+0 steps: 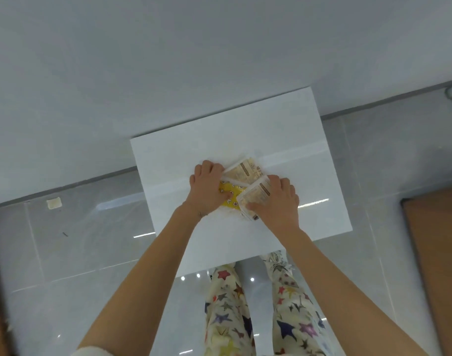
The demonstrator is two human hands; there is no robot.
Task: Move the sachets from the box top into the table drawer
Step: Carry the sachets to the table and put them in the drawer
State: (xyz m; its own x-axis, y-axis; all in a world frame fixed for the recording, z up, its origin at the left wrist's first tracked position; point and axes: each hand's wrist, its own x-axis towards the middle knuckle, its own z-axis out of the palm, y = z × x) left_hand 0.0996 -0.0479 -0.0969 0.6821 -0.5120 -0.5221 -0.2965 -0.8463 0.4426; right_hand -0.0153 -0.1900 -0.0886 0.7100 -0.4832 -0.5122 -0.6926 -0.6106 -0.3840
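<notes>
At the middle of the smooth white box top (296,140), flat rectangular sachets (248,172), beige and yellow, are overlapped; they are gripped by the left hand (207,190) and right hand (277,201), fingers curled over them, thumbs pressed on top.

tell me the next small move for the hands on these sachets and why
Probably lift the gathered sachets straight up off the box top. The left hand and right hand hold the overlapping pile from both sides, with their fingers curled over it, and the pile lies flat on the white surface. No drawer is in view.
</notes>
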